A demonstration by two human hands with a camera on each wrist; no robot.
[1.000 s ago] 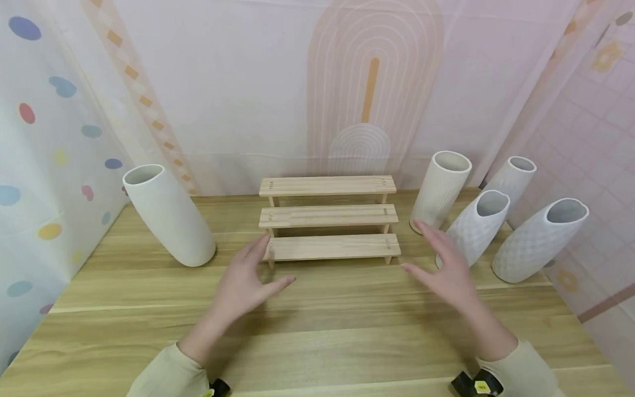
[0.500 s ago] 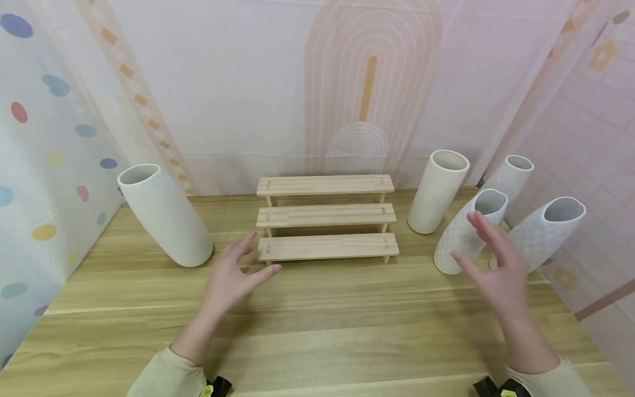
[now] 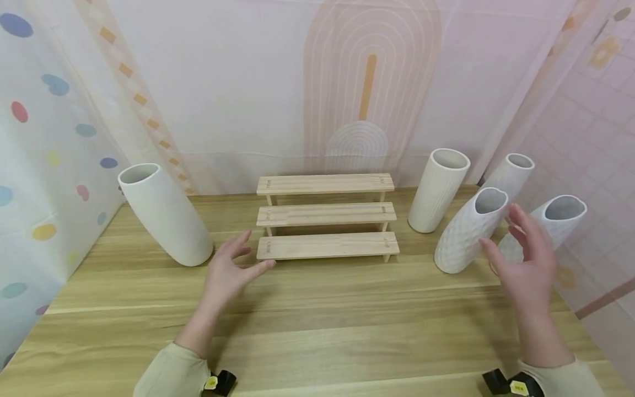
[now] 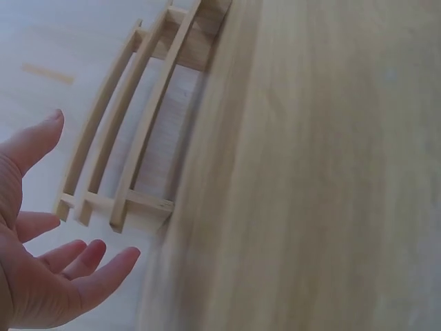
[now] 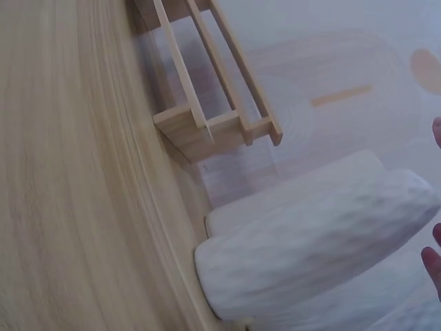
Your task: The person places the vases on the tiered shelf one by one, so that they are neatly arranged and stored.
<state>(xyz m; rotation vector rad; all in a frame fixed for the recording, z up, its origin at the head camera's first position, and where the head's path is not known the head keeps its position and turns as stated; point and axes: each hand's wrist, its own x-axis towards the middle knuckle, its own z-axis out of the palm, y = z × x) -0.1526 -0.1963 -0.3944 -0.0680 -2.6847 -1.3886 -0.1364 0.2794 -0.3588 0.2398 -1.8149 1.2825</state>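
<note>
My left hand (image 3: pixel 225 273) hovers over the table just left of a three-tier wooden stand (image 3: pixel 327 246), fingers relaxed and holding nothing. In the left wrist view its thumb and fingers are spread apart beside the end of the stand. At the right, my right hand (image 3: pixel 528 264) is raised with loosely bent fingers, in front of a textured white vase (image 3: pixel 558 220) that it partly hides. Just left of that hand stands another dimpled white vase (image 3: pixel 466 237); whether fingers touch either vase I cannot tell. The right wrist view catches only fingertips (image 5: pixel 432 262) at its edge.
A tall smooth white vase (image 3: pixel 171 220) stands at the left of the wooden table (image 3: pixel 317 331). Behind the dimpled vases are a ribbed white vase (image 3: pixel 436 193) and a further white vase (image 3: pixel 511 173). A patterned cloth backdrop (image 3: pixel 238 82) rises behind the table.
My right hand has moved right, from beside the stand past the nearer dimpled vase to the rightmost one. The left hand has drawn slightly left, away from the stand.
</note>
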